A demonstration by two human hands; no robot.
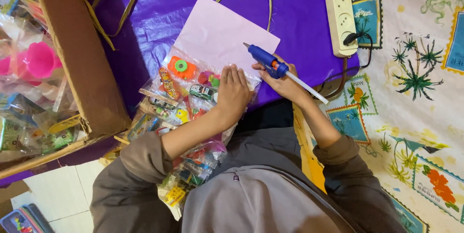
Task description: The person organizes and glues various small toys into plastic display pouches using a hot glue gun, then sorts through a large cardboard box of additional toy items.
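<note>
While the left hand [233,89] lies flat, palm down and fingers together, on a clear plastic bag of small toys [186,93], the right hand [282,82] is closed around the handle of a blue glue gun [265,60]. The gun sits just to the right of the bag, its metal tip aimed up and to the left, over the lower right corner of a pale pink sheet of paper [217,32] that rests against the top edge of the bag. A white glue stick [306,87] juts from the back of the gun, slanting down and to the right past the wrist. More bags of toys [193,165] lie below the pressed bag, under the left forearm. Bag and paper both rest on a purple cloth [159,10]. Well to the right of the bag, at the cloth's edge, lies a white power strip [340,18] with a black plug in its lowest socket. Left of the bag stands a cardboard box [77,54] filled with packaged toys, a pink plastic cup [38,59] among them.
</note>
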